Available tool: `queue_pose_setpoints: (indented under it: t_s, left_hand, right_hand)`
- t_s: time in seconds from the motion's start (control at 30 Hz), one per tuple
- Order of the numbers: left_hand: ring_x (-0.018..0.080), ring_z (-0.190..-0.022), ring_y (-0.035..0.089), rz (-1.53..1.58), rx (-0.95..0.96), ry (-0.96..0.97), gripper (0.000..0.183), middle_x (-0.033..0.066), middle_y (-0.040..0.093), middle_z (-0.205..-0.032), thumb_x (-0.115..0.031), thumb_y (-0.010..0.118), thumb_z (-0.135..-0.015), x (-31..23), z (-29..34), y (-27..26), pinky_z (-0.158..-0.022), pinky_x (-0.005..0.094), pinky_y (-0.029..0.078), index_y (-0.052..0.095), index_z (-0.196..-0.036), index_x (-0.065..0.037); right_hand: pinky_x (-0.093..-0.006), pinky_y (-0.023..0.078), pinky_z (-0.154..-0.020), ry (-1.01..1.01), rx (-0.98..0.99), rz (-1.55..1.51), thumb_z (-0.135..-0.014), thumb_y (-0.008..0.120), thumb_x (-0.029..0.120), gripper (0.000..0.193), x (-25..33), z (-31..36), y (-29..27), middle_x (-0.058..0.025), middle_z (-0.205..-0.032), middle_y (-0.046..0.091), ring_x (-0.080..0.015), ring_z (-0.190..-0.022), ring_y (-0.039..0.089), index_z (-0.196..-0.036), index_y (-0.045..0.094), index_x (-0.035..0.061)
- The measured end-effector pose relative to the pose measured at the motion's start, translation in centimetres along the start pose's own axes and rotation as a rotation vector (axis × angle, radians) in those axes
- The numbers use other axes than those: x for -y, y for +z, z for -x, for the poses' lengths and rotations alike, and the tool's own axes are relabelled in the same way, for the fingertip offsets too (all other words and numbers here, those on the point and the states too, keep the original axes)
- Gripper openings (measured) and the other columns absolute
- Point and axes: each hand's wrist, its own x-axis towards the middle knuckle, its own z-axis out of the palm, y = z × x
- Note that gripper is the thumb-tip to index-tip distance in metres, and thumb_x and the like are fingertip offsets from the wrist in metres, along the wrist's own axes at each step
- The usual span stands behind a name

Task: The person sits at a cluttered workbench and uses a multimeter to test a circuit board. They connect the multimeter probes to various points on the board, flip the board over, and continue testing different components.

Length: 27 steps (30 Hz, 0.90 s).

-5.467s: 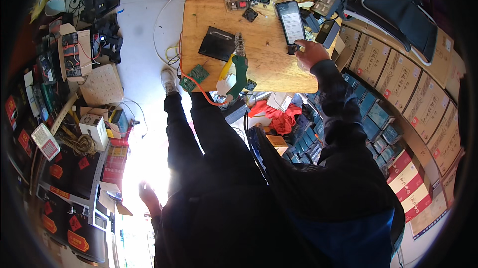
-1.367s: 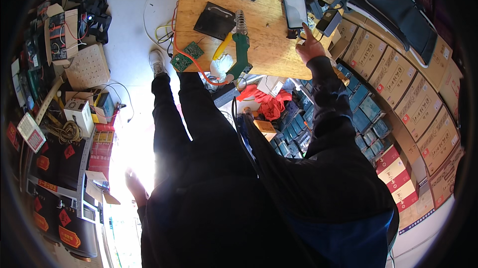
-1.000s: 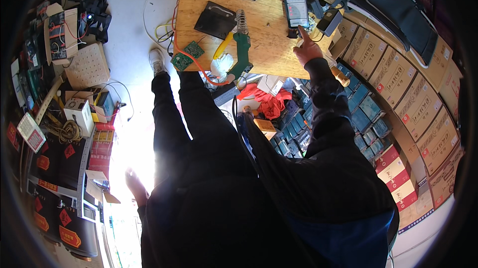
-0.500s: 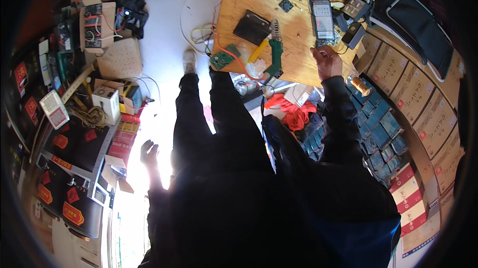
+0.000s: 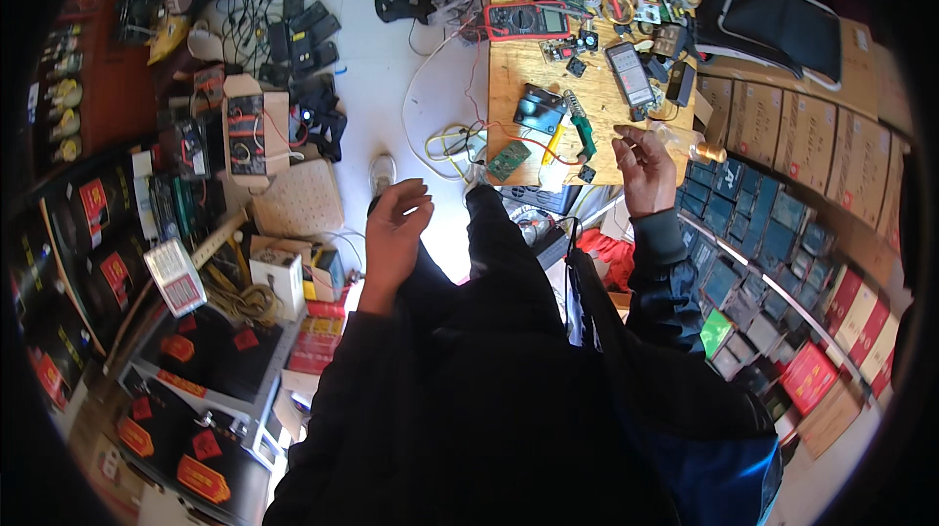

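Observation:
My left hand [image 5: 394,233] is in the air over my legs, left of the workbench, its fingers loosely bent and holding nothing I can see. At the bench's near right edge hovers my right hand [image 5: 648,174], thumb and fingers curled but apart, with nothing visible between them. Just beyond it lies a lit smartphone [image 5: 630,74]. A clear bottle with a gold cap [image 5: 708,151] is right beside this hand. To its left are a green-handled soldering iron [image 5: 584,135] with a wire coil, a green circuit board [image 5: 509,161] and a shiny black case [image 5: 540,108].
The wooden workbench [image 5: 606,166] bears a red-rimmed multimeter [image 5: 528,21] and loose electronic parts. Cardboard cartons [image 5: 763,125] and dark packed blocks [image 5: 719,277] line the right. On the left stand a white box [image 5: 277,277] and black cases [image 5: 210,350]. Cables trail across the floor.
My left hand has come up and inward from the lower left. My right hand's fingers have loosened apart near the bench edge. The view has shifted, showing more of the bench's far end.

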Motion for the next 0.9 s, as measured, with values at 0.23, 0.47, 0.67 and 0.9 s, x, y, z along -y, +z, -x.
queue_pose_setpoints:
  t_s: [0.23,0.47,0.67,0.9]
  left_hand:
    - [0.02,-0.117,0.07,-0.218,0.274,0.178,0.037,0.0132,0.071,-0.125,-0.006,0.074,-0.098,-6.1,-1.0,-8.4,-0.097,0.0338,0.059,0.064,-0.134,0.001]
    - [0.02,-0.117,0.069,-0.273,0.224,0.247,0.037,0.0115,0.072,-0.124,-0.008,0.073,-0.098,-11.3,-0.1,-15.7,-0.1,0.0338,0.057,0.065,-0.134,-0.002]
    - [0.0188,-0.118,0.068,-0.242,0.15,0.314,0.037,0.0106,0.072,-0.123,-0.006,0.074,-0.097,-13.5,2.2,-18.3,-0.103,0.0339,0.055,0.066,-0.133,-0.001]
    - [0.0195,-0.12,0.068,-0.37,0.231,0.37,0.037,0.0116,0.072,-0.125,-0.006,0.073,-0.097,-15.3,3.7,-16.4,-0.106,0.034,0.053,0.066,-0.133,0.002]
  right_hand:
    - [-0.0293,0.052,-0.073,0.076,-0.11,-0.061,-0.099,0.073,0.005,0.018,9.6,10.6,8.2,-0.007,-0.095,0.066,-0.0136,-0.079,0.063,-0.116,0.076,-0.0018]
    - [-0.0311,0.052,-0.069,-0.121,0.061,-0.013,-0.097,0.073,0.002,0.017,21.1,14.0,13.7,-0.0121,-0.093,0.066,-0.0192,-0.074,0.065,-0.113,0.076,-0.0016]
    - [-0.0319,0.053,-0.068,-0.389,0.24,0.034,-0.095,0.077,0.005,0.019,27.2,11.9,12.9,-0.0119,-0.095,0.069,-0.0192,-0.071,0.066,-0.113,0.075,-0.0001]
    - [-0.0459,0.058,-0.078,-0.421,0.326,0.192,-0.092,0.078,0.018,0.037,25.6,12.0,20.0,-0.0168,-0.107,0.07,-0.0365,-0.086,0.072,-0.126,0.071,0.0088]
